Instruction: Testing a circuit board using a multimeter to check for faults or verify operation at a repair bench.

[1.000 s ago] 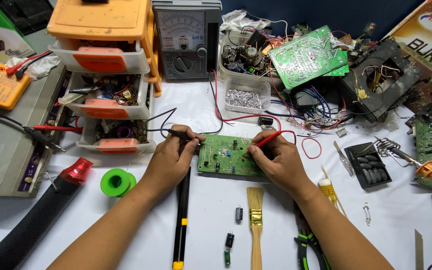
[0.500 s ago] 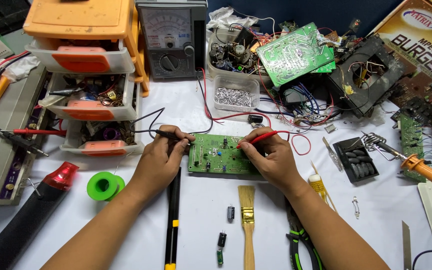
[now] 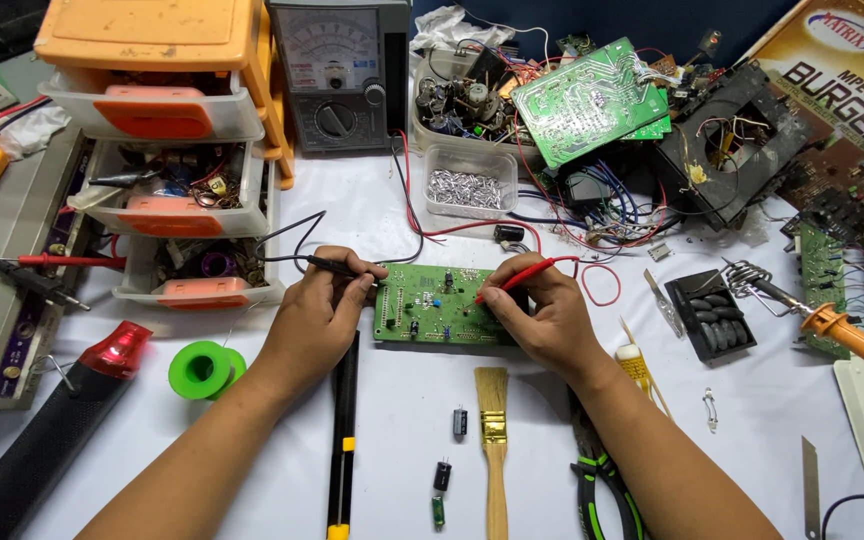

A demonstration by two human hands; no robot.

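A white worktable [image 3: 402, 420] is covered with electronics clutter. At the far left an orange drawer cabinet [image 3: 157, 110] is stacked, and just right of it an analogue meter [image 3: 340, 75] is propped upright. Near the middle of the table a small green circuit board [image 3: 442, 305] is laid flat between the two hands. The left hand [image 3: 317, 320] is closed around a black probe [image 3: 337, 268], whose tip is set at the board's left edge. The right hand [image 3: 542, 315] is pinched shut on a red probe [image 3: 517, 277], pressed onto the board's right half. A paintbrush [image 3: 493, 440] is laid just near of the board, with a green solder spool [image 3: 200, 368] well to the left.
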